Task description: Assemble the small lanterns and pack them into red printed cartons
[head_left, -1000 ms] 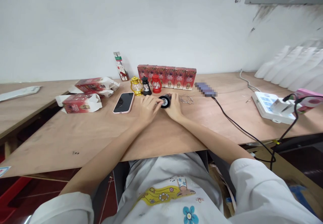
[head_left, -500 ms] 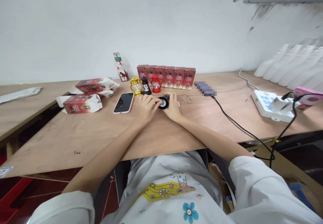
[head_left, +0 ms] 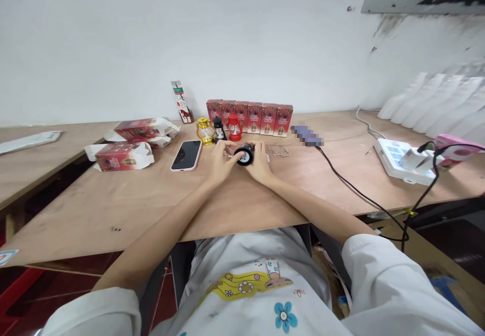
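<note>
A small black lantern (head_left: 243,155) lies tipped on its side over the table, its round base with a pale centre turned toward me. My left hand (head_left: 223,160) closes on it from the left, with the thumb on the base's rim. From the right, my right hand (head_left: 260,162) wraps round its body, most of which is hidden. Just behind my hands stand a gold lantern (head_left: 205,131), another black lantern (head_left: 219,130) and a red lantern (head_left: 234,128), all upright. Thin wire pieces (head_left: 279,150) lie right of my right hand.
Several red boxes (head_left: 253,118) line the back near the wall. Opened red cartons (head_left: 123,156) and a phone (head_left: 186,155) lie to the left, with a small bottle (head_left: 184,107) behind. Rightward are a second phone (head_left: 306,136) on a black cable and a white power strip (head_left: 403,160).
My left fingers have shifted off the lantern's base to its side, leaving the thumb at the rim. My right hand keeps its hold. The view has tilted slightly.
</note>
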